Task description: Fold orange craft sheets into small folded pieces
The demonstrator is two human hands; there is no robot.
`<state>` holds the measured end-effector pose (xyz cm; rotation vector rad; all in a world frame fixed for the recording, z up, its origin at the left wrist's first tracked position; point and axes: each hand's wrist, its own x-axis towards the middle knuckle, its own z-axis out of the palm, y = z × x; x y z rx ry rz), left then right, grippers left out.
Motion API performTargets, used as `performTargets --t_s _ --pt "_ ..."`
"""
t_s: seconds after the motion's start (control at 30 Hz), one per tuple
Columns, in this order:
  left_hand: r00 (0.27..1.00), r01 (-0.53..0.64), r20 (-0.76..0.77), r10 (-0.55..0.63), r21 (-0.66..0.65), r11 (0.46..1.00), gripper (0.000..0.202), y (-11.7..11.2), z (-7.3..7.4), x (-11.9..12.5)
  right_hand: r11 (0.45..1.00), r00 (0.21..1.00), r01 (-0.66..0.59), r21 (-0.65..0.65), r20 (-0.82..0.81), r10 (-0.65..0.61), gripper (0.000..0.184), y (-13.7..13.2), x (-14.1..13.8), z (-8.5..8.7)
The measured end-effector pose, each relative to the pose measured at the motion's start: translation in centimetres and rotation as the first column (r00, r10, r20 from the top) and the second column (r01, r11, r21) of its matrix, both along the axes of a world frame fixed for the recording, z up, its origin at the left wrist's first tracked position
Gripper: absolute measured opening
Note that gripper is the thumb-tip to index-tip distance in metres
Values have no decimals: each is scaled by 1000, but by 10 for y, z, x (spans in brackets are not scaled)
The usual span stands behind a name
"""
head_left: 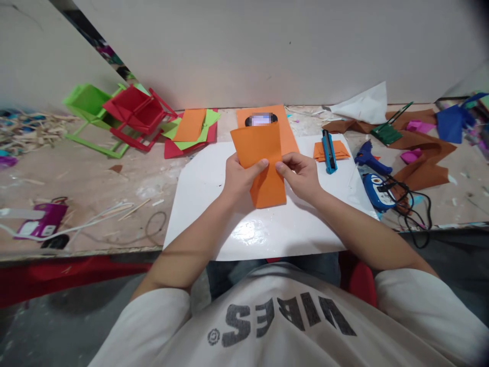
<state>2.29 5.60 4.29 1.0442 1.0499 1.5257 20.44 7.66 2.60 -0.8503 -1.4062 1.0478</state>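
Observation:
I hold a folded orange paper sheet [263,163] upright over a glossy white board [214,204]. My left hand [240,178] grips its left side, thumb pressed across the front. At the sheet's right edge my right hand [300,174] pinches it, fingers curled shut. Behind it another orange sheet [284,127] lies flat on the board's far edge.
A blue utility knife [329,151] rests on small orange pieces [341,150] to the right. A blue glue gun [370,159] and black cable [412,209] lie further right among brown scraps [428,163]. Red and green paper chairs [126,117] and coloured sheets [191,130] sit back left.

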Motion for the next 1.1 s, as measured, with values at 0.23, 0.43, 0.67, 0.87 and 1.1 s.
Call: performTargets --t_s 0.23,0.43,0.67,0.87,1.1 --pt "1000 -13 5 13 36 999 59 -7 8 3 996 995 38 87 90 -46 65 -6 1 4" --pt "997 32 -65 -29 34 999 58 -8 5 1 994 996 77 75 28 -79 66 -9 3 15" --pt "977 173 -116 -177 -43 984 58 -15 6 -2 984 987 158 76 -10 -158 68 -12 7 22" --pt "971 199 -120 -207 -74 977 61 -18 8 -2 982 982 176 64 -79 -171 71 -13 6 29" --pt "973 201 -107 -202 -29 979 54 -20 10 -2 973 973 225 44 -62 -222 75 -9 7 29"
